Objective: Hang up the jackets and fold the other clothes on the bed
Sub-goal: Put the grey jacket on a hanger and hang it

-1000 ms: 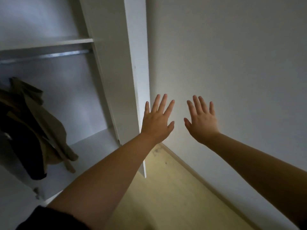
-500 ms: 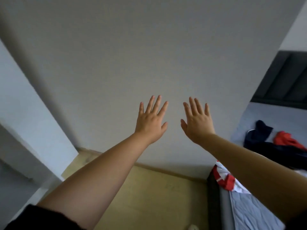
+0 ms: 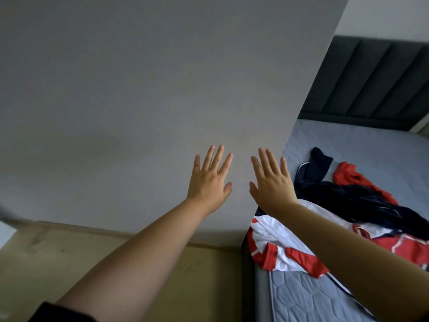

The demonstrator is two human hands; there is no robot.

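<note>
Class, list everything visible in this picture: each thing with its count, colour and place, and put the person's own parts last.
wall: one, grey, ahead, filling the left and centre
floor: one, pale wood, lower left
bed: one, grey-blue quilted mattress, right
headboard: one, dark grey padded, upper right
red and white garment: one, near corner of the bed
dark navy garment: at least one, mid bed
red garment: one, beyond the navy one
left hand: one, open, fingers spread, empty
right hand: one, open, fingers spread, empty
</note>
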